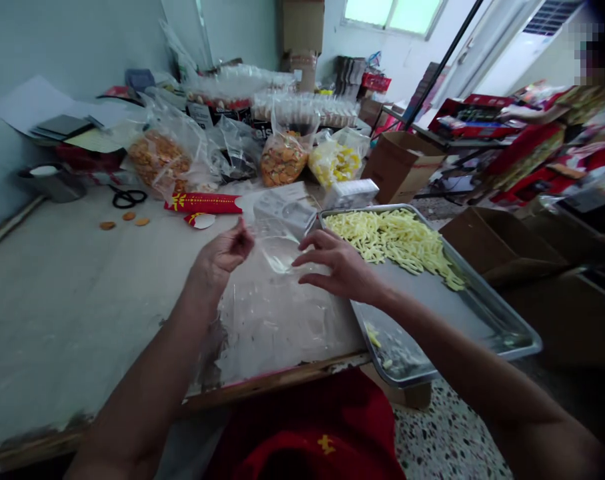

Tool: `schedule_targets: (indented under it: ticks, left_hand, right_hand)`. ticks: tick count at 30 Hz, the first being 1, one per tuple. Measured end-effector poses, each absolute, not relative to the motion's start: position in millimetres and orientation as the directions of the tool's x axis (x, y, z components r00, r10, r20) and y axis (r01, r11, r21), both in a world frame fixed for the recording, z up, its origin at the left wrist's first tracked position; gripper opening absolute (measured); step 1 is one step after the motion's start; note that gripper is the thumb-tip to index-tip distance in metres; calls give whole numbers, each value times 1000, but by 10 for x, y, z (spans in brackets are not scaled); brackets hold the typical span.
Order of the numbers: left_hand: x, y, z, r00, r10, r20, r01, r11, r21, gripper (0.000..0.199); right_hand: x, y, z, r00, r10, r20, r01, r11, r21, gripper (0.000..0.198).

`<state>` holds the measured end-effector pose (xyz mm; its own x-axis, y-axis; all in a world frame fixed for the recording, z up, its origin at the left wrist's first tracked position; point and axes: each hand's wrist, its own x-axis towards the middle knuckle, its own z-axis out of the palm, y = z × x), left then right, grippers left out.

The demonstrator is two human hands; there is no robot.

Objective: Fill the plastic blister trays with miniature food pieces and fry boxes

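Observation:
My left hand (231, 248) is closed in a pinch on the left edge of a clear plastic bag (277, 250). The bag hangs over the table with its mouth partly spread. At its right side is my right hand (327, 263), fingers apart and curved towards the film; whether they touch it I cannot tell. Below both hands, more flat clear plastic bags (282, 323) lie near the table's front edge. Close to my right forearm, a metal tray (482, 327) carries a heap of pale yellow fry-shaped pieces (397, 237), with a few scraps in its near corner.
Behind the hands lie a red packet (205, 203) and a small white box (351, 193). Filled clear bags (283, 160) stand further back. Scissors (127, 197) and 3 small brown discs (129, 216) are at left. Beyond the tray are cardboard boxes (502, 243) and another person (547, 133).

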<state>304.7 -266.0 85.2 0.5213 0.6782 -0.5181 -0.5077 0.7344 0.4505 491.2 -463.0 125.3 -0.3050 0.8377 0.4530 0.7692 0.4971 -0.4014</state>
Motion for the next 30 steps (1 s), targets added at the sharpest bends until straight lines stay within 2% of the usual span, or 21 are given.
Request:
schedule_targets:
  ticks: [2, 4, 5, 6, 7, 8, 9, 10, 11, 12, 13, 15, 18, 21, 28, 30]
  left_hand:
    - [3269, -2920, 794, 517, 709, -479, -445, 701, 557, 27]
    - [3388, -3168, 707, 479, 774, -413, -393, 611, 687, 21]
    - [3397, -3280, 652, 462, 825, -325, -337, 502, 796, 19]
    - [3372, -3382, 590, 476, 861, -179, -244, 324, 914, 19]
    - [3317, -3471, 523, 543, 839, 15, -126, 64, 990, 22]
    - [3238, -3549, 454, 661, 721, 207, -24, -255, 967, 25]
    - [3144, -3617, 384, 793, 513, 328, 16, -557, 830, 27]
    - [3043, -3676, 317, 894, 281, 349, -9, -768, 641, 27]
    - [2942, -3729, 256, 947, 101, 307, -64, -873, 484, 27]
    - [2848, -3775, 202, 967, -12, 255, -109, -922, 372, 28]
    - [2764, -3816, 159, 973, -61, 221, -128, -945, 302, 29]
    - [2630, -3881, 102, 978, -60, 198, -109, -963, 246, 32]
    - [2502, -3925, 71, 978, -21, 209, -75, -965, 252, 33]
    - [2419, -3916, 49, 976, -2, 217, -63, -960, 274, 35]
    - [2334, -3881, -40, 975, 41, 220, -23, -959, 283, 40]
    - [2329, -3884, -49, 975, 59, 216, -2, -962, 275, 38]
  right_hand:
    - [4894, -4907, 1221, -240, 843, 481, 772, 466, -432, 10]
    - [4918, -5155, 1201, -144, 872, 468, 756, 402, -517, 9]
    - [4956, -5275, 1194, -79, 891, 447, 743, 351, -569, 10]
    - [5009, -5391, 1185, -6, 908, 420, 726, 292, -623, 11]
    - [5073, -5499, 1172, 67, 918, 391, 699, 237, -675, 12]
    - [5140, -5595, 1151, 128, 924, 360, 661, 192, -726, 15]
    - [5201, -5676, 1124, 169, 929, 329, 615, 161, -772, 17]
    - [5248, -5737, 1091, 190, 936, 296, 570, 141, -809, 20]
    - [5273, -5779, 1055, 196, 942, 271, 536, 128, -834, 21]
    - [5274, -5803, 1016, 193, 948, 254, 524, 119, -843, 21]
    - [5252, -5810, 978, 181, 952, 248, 539, 115, -834, 21]
    - [5166, -5793, 901, 138, 953, 271, 620, 130, -774, 20]
    - [5035, -5755, 764, 22, 949, 313, 764, 186, -618, 19]
    - [4981, -5787, 592, -32, 959, 283, 870, 166, -464, 25]
    - [4807, -6045, 452, -16, 998, 63, 994, 23, -105, 41]
    - [4729, -6056, 502, -19, 1000, 22, 998, 21, -59, 42]
